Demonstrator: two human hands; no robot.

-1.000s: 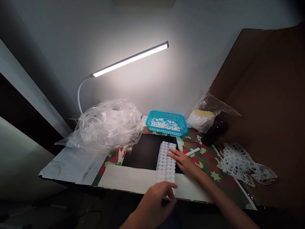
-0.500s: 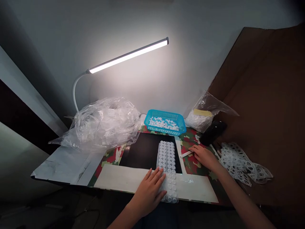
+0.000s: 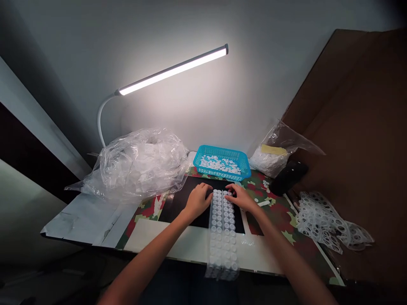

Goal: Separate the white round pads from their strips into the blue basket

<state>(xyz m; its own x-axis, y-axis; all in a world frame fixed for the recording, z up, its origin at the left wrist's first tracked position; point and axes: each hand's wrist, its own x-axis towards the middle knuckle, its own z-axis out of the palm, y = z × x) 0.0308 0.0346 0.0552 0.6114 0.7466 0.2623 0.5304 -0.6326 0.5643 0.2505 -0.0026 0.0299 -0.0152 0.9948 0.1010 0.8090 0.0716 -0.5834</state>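
Observation:
A long clear strip with rows of round white pieces runs toward me over the table, its near end hanging past the front edge. My left hand is at the strip's far left corner, fingers bent and thumb apart from them. At the far right corner, my right hand has its thumb over the strip's edge and its forefinger stretched past the top. I see a gap between thumb and fingers on each hand. A small white stick lies to the right of my right hand.
Behind the strip stands a blue basket of small white pieces. A large clear bag fills the back left; a smaller bag, a black object and white perforated netting are at right. A lit lamp hangs above.
My right hand has let go of the white stick and moved left to the strip's far end. My left hand has moved from the strip's near part to its far left corner.

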